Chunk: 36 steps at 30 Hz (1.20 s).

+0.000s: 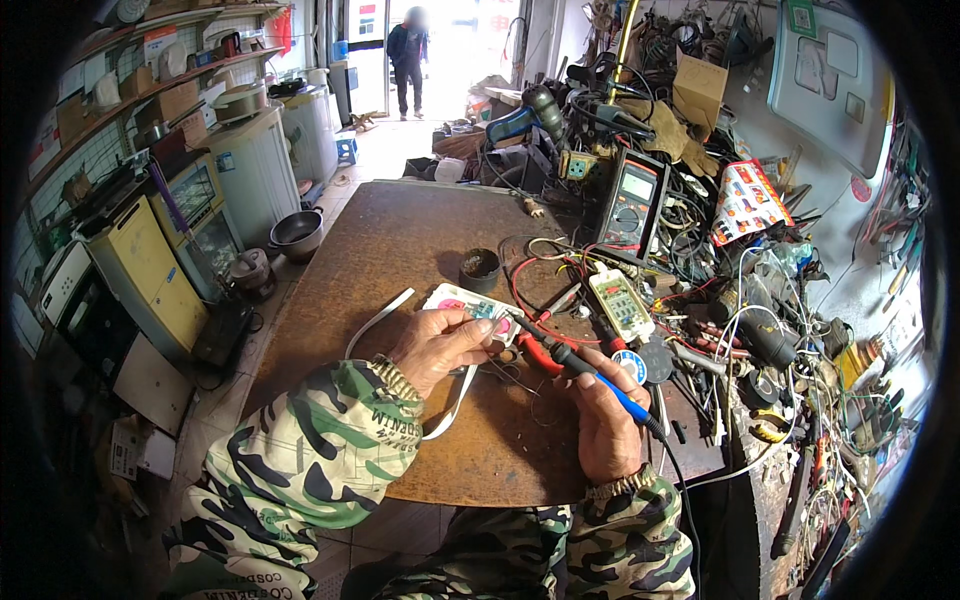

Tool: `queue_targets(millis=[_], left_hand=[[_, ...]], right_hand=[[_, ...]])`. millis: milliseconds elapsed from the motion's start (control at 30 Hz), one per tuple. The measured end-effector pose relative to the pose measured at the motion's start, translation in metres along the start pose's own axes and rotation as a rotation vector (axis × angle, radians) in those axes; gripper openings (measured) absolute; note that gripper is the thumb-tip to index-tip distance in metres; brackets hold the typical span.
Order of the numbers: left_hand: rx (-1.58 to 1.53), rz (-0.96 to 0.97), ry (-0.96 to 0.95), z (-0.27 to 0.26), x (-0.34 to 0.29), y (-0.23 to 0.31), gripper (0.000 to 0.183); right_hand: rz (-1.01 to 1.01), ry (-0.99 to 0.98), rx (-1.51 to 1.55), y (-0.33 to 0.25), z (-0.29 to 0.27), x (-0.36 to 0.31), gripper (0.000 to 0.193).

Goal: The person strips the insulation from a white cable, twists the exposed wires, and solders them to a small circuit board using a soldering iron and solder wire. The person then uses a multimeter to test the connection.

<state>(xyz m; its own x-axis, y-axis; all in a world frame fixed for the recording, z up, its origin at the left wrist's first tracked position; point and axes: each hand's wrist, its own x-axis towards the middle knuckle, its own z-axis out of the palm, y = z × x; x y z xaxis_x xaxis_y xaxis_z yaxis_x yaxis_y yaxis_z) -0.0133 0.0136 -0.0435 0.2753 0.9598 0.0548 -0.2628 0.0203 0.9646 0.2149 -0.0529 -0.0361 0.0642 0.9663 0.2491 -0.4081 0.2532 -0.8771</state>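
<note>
My right hand [608, 430] grips a soldering iron [622, 397] by its blue and black handle, the tip pointing up and left toward an opened white casing [450, 297]. Coloured parts show inside the casing. My left hand [437, 347] is closed in a pinch at the casing's near side; what its fingertips hold is hidden. A flat white cord [460, 408] runs below that hand. Red-handled pliers [540, 353] lie under the iron. Beside my right fingers sits a round blue-and-white-labelled spool or tin [630, 365]. Thin wire curls on the table between my hands.
On the brown table [330, 280] stands a small black pot [479, 270]. To its right are a multimeter [632, 205], red test leads, and an opened pale device with a circuit board [622, 303]. Tangled cables and tools crowd the right side. A person [408, 60] stands near the bright doorway.
</note>
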Motion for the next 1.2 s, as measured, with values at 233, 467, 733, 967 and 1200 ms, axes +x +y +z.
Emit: queue_targets(millis=[233, 467, 733, 967, 1200], left_hand=[[0.013, 0.008, 0.018, 0.0009, -0.0008, 0.0013, 0.033], [0.011, -0.004, 0.02, 0.0018, -0.0011, 0.0037, 0.031], [0.01, 0.007, 0.009, 0.0007, -0.001, 0.0021, 0.03], [0.002, 0.001, 0.009, 0.0002, 0.0003, 0.0005, 0.031], [-0.013, -0.019, 0.02, -0.001, -0.0002, 0.0012, 0.032]], right_hand=[[0.013, 0.007, 0.011, -0.0028, 0.0023, -0.0009, 0.038], [0.004, 0.002, 0.026, -0.0004, -0.001, -0.0001, 0.037], [0.0, 0.009, 0.024, -0.0011, 0.0013, -0.0002, 0.038], [0.016, 0.011, 0.033, -0.0024, 0.0008, -0.0009, 0.038], [0.015, 0.082, 0.099, -0.003, -0.0002, 0.0011, 0.038]])
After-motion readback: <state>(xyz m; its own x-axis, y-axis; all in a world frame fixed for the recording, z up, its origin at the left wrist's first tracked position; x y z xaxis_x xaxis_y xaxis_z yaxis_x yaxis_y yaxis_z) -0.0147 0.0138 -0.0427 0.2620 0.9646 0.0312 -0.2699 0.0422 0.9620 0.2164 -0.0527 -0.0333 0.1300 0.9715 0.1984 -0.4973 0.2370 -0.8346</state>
